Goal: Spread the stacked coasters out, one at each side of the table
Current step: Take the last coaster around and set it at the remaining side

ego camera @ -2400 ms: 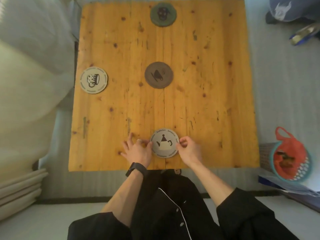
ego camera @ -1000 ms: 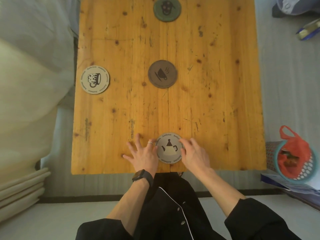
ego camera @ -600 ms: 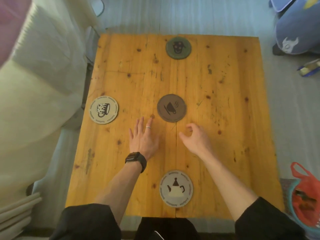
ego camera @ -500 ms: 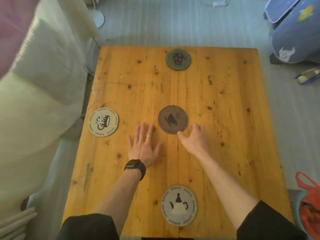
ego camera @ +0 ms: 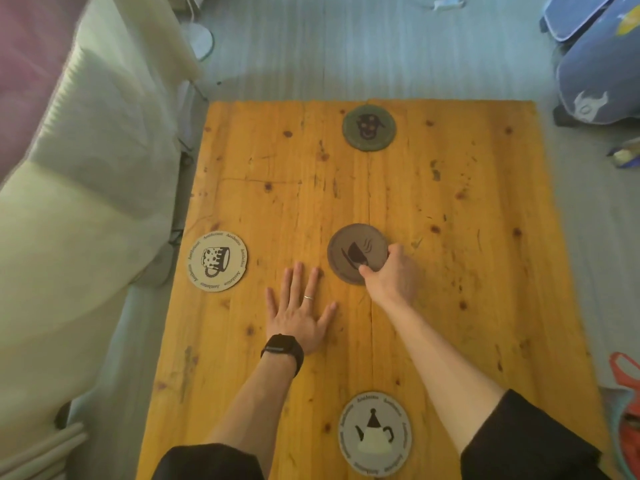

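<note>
A brown coaster with a steaming cup [ego camera: 353,249] lies at the middle of the wooden table [ego camera: 467,306]. My right hand [ego camera: 393,275] grips its lower right edge, thumb on top. My left hand [ego camera: 299,311] rests flat on the wood to the coaster's lower left, fingers spread, holding nothing. A cream coaster with a mug [ego camera: 217,260] sits at the left side. At the far side lies a green coaster [ego camera: 369,127]. A pale coaster with a teapot [ego camera: 374,434] is at the near edge.
A pale sofa or cushion [ego camera: 69,220] runs along the table's left side. Blue bags [ego camera: 602,64] stand on the floor at the far right. A basket with a red bag [ego camera: 627,420] sits at the near right.
Both hands left the teapot coaster at the near edge and reached to the middle. My right hand has closed on the brown coaster's edge; my left hand settled flat beside it.
</note>
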Motion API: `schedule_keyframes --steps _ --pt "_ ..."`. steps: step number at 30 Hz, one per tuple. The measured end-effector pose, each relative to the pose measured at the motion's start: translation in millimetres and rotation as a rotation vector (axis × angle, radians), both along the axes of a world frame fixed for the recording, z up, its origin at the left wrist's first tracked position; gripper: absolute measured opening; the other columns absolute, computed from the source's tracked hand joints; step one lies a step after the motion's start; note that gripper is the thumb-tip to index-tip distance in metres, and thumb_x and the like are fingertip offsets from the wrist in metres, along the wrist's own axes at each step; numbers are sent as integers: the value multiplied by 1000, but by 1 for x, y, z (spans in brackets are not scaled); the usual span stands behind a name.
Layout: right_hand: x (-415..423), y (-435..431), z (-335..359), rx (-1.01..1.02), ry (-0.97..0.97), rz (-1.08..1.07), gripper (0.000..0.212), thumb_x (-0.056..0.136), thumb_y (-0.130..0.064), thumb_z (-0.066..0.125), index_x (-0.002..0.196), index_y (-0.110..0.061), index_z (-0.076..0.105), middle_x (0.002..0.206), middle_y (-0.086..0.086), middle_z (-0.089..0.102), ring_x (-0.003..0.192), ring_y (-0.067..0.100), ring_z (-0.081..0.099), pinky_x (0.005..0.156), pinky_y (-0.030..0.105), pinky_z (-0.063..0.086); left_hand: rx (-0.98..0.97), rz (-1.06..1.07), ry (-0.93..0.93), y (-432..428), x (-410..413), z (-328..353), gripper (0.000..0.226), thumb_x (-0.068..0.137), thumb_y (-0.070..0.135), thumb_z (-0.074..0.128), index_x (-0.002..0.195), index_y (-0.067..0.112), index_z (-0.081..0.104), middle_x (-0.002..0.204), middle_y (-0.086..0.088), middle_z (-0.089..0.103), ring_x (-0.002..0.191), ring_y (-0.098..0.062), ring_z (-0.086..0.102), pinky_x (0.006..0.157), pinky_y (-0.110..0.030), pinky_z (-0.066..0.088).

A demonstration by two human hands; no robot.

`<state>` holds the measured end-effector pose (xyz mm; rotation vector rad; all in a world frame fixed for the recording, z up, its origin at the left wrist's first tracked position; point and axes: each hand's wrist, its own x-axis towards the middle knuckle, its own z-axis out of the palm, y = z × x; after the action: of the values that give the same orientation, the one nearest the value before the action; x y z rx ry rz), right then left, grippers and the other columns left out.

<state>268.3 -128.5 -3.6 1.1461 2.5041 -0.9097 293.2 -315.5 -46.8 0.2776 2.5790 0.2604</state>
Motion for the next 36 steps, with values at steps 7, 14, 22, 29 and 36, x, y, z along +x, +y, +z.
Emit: schedule_keyframes --steps 7,14,22,29,36 --pt "75 22 42 -385 207 -294 28 98 -32 63 119 -34 45 124 1 62 99 24 66 81 51 60 12 42 -218 9 -15 37 76 93 52 40 154 36 -2 164 5 -18 152 -20 -9 119 -50 15" --pt "208 67 109 -569 113 -376 30 97 -33 65 122 -37 49 121 3 65 88 19 67 64 30 54 476 411 -673 59 39 125 39 96 50 49 124 23 57 124 -2 61 104 -18 59 89 -38 48" --pt "338 112 159 -613 189 -641 12 98 -30 64 106 -38 60 101 -13 69 81 2 68 72 39 58 516 238 -918 170 139 178 31 92 33 65 119 17 65 98 -2 70 78 -14 64 66 -29 46" --pt "423 207 152 -655 271 -869 27 94 -27 69 117 -14 65 105 -1 73 92 14 69 66 28 56 486 184 -925 287 209 184 26 95 23 62 119 11 62 100 -9 70 80 -19 61 73 -37 44" --pt "485 343 139 -559 207 -679 17 97 -18 64 113 -14 64 100 0 71 76 8 69 55 15 52 485 361 -877 412 285 169 29 92 22 65 120 13 63 107 -9 72 89 -22 67 66 -30 42"
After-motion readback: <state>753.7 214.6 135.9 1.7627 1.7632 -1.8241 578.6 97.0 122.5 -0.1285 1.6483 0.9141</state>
